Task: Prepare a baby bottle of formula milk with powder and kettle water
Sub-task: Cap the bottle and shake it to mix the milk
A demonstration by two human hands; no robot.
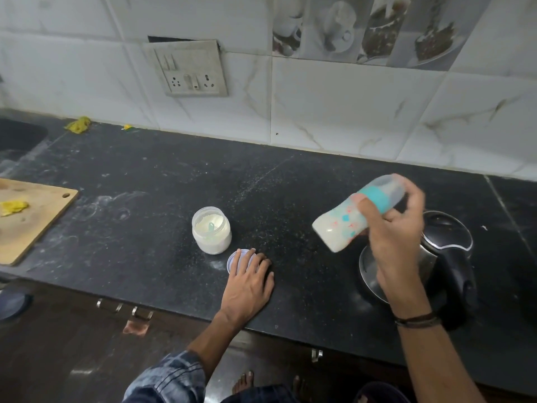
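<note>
Above the desk (pixel 174 184), the right hand (pixel 390 228) grips the bottle (pixel 340 225) aslant, base toward the jar (pixel 211 231), left hand (pixel 247 283) spread on the lid (pixel 234 261).

Black speckled stone countertop (pixel 145 175), smeared white, runs below a grey switch panel (pixel 190 71) set in white marble-look wall tiles (pixel 348 106). Right of the panel: printed tiles (pixel 377 27), possibly cups and desserts. Below-left of the panel: wooden board (pixel 32 225), dark sink (pixel 17 138) edge, dark floor (pixel 58 359).
</note>
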